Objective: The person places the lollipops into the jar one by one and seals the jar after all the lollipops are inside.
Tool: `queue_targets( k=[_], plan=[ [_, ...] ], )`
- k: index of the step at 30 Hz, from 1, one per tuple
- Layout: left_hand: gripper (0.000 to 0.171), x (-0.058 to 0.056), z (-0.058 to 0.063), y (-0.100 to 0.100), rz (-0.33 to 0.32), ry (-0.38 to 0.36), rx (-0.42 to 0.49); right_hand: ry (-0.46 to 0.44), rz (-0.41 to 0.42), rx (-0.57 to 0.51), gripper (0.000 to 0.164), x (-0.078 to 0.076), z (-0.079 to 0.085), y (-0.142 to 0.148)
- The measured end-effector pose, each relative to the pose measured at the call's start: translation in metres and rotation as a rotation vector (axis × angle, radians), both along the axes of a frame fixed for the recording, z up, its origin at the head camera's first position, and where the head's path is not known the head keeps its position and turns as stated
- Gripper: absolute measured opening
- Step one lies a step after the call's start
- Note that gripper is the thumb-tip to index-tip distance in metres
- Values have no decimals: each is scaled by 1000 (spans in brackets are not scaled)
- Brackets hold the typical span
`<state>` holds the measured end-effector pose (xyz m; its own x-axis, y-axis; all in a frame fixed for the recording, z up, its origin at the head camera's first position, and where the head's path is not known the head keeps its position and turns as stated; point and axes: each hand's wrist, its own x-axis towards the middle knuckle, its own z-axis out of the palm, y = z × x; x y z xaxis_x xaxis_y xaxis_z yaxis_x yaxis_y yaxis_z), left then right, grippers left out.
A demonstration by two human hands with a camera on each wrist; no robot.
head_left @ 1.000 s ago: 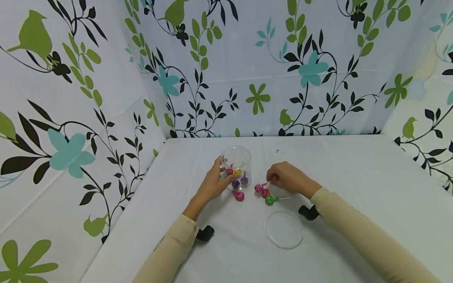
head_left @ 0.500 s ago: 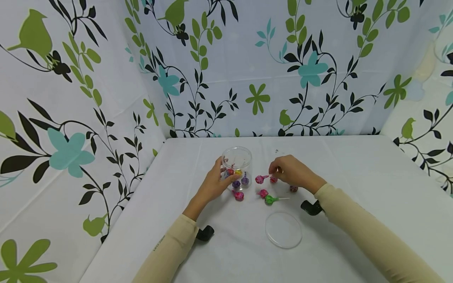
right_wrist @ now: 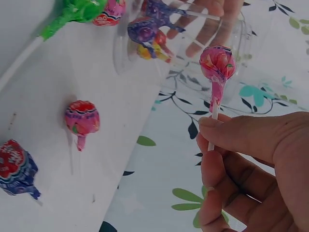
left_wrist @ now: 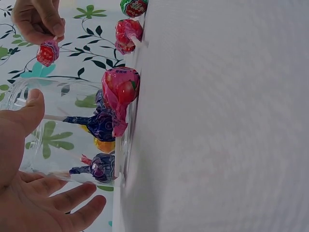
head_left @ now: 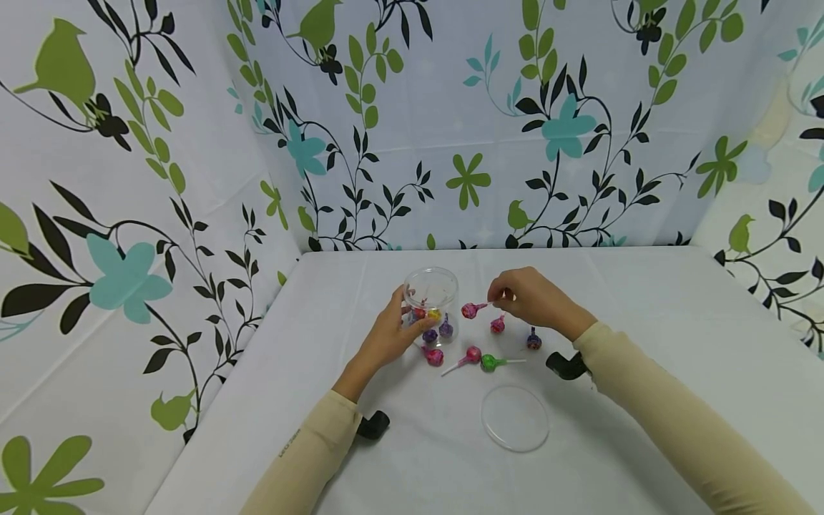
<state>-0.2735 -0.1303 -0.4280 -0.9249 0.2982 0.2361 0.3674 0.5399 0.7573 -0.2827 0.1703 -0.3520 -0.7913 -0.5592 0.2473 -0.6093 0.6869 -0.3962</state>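
On the white table (head_left: pixel 412 465), head view: left hand (head_left: pixel 391 334) curls its fingers round a clear jar (head_left: pixel 431 290), mouth up. Purple lollipops (head_left: pixel 445 328) and a yellow lollipop (head_left: pixel 434 315) lie low inside. Right hand (head_left: pixel 531 297) pinches a pink lollipop (head_left: pixel 471 310) by its stick; wrapped head is outside the jar, just right of it. Nearby on the tabletop: second pink lollipop (head_left: pixel 498 325), dark blue lollipop (head_left: pixel 533 339), third pink lollipop (head_left: pixel 473 355) next to a green lollipop (head_left: pixel 489 363), fourth pink lollipop (head_left: pixel 435 357) in front of the jar. Clear round lid (head_left: pixel 515 419) lies flat, nearer the person.

Left wrist view: thumb against one side of the jar, fingers spread along the other; sticks of the purple lollipops point toward the mouth.

Right wrist view: thumb and forefinger grip the white stick below the wrapper; held lollipop is off the tabletop.
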Motion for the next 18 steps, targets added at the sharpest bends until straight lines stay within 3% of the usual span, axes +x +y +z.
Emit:
queue_targets(
  k=[18],
  plan=[
    [93,-1,-1,-1,-20,8,3,71,57,-34,10,-5,24,-13]
  ],
)
